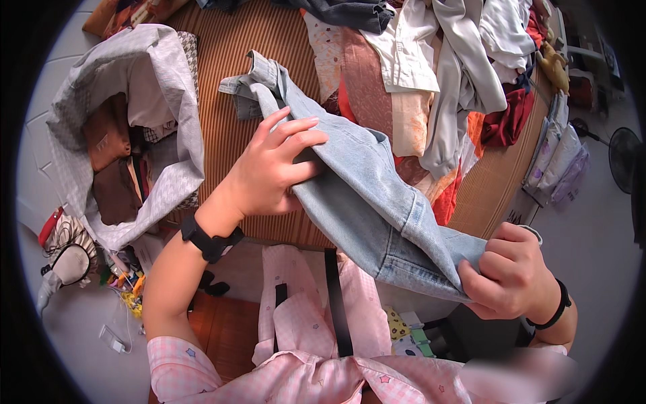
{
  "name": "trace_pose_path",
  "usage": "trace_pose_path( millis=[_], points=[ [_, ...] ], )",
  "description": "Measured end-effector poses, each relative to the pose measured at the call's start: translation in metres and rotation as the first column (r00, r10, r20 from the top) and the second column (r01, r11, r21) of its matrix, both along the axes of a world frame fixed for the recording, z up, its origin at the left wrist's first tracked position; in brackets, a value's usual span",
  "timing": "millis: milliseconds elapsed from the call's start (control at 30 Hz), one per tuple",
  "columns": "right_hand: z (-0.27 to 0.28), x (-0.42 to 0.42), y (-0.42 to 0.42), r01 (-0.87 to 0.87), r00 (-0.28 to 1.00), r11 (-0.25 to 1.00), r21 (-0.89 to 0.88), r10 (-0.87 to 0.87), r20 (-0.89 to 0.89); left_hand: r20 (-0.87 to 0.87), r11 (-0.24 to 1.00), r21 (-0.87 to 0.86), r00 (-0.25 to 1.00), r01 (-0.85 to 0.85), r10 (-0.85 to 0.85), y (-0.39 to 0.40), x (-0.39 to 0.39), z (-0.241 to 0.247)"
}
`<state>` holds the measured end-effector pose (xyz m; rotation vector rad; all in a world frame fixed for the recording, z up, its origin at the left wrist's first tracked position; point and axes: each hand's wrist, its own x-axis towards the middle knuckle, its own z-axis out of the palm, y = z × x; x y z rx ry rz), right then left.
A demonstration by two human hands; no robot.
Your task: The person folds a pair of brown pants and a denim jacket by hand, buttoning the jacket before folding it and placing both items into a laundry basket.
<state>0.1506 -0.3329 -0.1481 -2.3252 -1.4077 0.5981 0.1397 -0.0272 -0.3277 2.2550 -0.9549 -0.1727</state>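
Observation:
A light-blue denim garment [353, 146] stretches diagonally in front of me, held above the edge of the mat-covered bed. My right hand [509, 272] is clenched around its lower right end. Further up, my left hand [282, 166] holds the garment's left edge, fingers spread over the cloth and the thumb partly hidden. A folded-back band of denim [262, 70] hangs at the far upper left end. Thick seams cross the lower half. Whether it is a jacket or trousers, I cannot tell.
Left of the garment stands an open grey-white fabric storage bag [186, 126] with folded clothes [108, 136] inside. Piled clothes, including a white shirt [404, 50] and grey trousers [454, 91], cover the far right of the striped mat [227, 30]. A black fan [621, 159] stands at right.

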Motion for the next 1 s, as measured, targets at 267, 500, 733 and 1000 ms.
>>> trace_pose_path(
  millis=[267,500,733,1000],
  points=[
    [0.079,-0.064,0.014,0.076,0.996,0.988,-0.138,-0.068,0.061,0.014,0.996,0.042,0.997,0.077,-0.077,-0.005,-0.017,-0.002],
    [0.156,-0.123,0.016,0.214,0.964,0.943,-0.256,-0.161,0.210,-0.075,0.918,0.037,0.917,0.394,-0.391,-0.029,-0.024,0.035],
    [0.198,-0.165,-0.016,0.358,0.900,0.891,-0.281,-0.249,0.358,-0.068,0.921,-0.113,0.922,0.373,-0.382,-0.046,-0.073,0.044],
    [0.178,-0.192,-0.138,0.748,0.612,0.652,-0.125,-0.604,0.510,-0.303,0.977,-0.097,0.929,0.189,-0.210,-0.019,-0.083,0.215]
  ],
)
